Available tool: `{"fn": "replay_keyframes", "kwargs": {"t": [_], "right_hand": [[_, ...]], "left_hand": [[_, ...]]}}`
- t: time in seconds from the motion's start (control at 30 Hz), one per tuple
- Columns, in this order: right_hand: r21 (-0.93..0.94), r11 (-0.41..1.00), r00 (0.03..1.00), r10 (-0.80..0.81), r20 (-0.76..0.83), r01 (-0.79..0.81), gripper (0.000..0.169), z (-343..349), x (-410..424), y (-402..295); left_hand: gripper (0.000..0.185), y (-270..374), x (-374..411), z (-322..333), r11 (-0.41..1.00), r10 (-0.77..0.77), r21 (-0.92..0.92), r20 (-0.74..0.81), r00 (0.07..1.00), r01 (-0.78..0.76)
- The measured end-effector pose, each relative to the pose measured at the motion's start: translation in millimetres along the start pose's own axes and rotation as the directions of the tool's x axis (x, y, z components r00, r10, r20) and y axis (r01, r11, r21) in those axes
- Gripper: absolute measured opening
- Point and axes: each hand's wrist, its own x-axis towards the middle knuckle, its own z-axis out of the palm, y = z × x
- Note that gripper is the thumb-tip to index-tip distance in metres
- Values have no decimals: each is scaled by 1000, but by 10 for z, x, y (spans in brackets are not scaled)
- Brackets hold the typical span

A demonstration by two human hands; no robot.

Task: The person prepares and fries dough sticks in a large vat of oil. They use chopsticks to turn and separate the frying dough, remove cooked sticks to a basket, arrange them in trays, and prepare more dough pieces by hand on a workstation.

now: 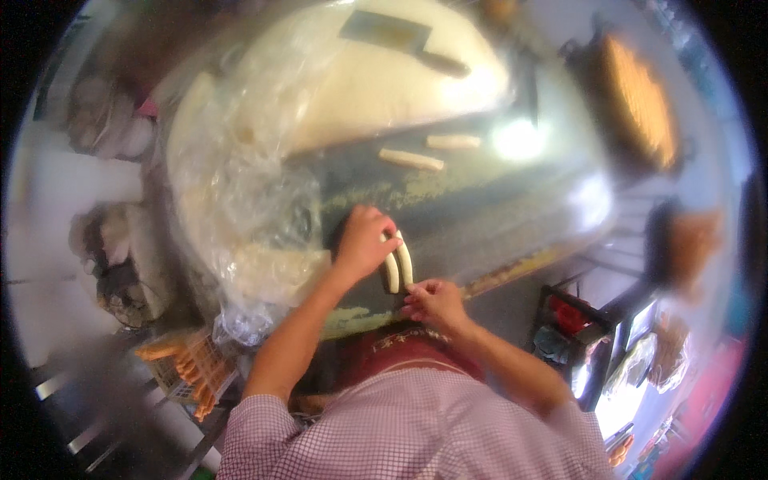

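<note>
Two pale dough strips lie side by side over the dark worktop (480, 204) in front of me. My left hand (367, 240) has its thumb and fingers closed at their far ends and partly covers them. The near end of the right-hand dough strip (405, 258) is pinched between the thumb and fingertips of my right hand (437, 304). Beside it, the left-hand dough strip (393, 277) has its near end free. Farther away, a short dough piece (411, 159) and another dough piece (453, 142) rest apart on the worktop.
A large dough slab (360, 90) spreads across the far side, partly under clear plastic sheeting (258, 150). On it lies a broad-bladed cleaver (387, 31). Fried dough sticks (192, 372) fill a wire basket at lower left. A blurred round pan (639, 102) stands far right.
</note>
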Motion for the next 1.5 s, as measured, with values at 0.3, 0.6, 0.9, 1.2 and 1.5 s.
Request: {"fn": "replay_keyframes", "kwargs": {"t": [0.3,0.6,0.9,1.2,1.5], "right_hand": [[-316,854,869,-473,-144,413,16,-117,-188,-368],[-84,779,771,-627,-112,621,15,-40,428,-1369],[-441,875,964,-99,245,202,26,-236,202,-435],[79,996,999,-37,-25,39,25,352,100,124],[-331,824,848,-518,-108,461,17,-755,-134,-828]], "left_hand": [[17,191,-15,-13,984,36,-177,48,998,-27],[9,-335,617,-520,649,-354,-746,-127,926,146],[18,-236,-84,-279,983,-138,-132,-50,989,130],[17,-162,-247,-31,999,-35,5,-68,997,35],[11,529,185,184,832,-330,-469,10,944,296]]}}
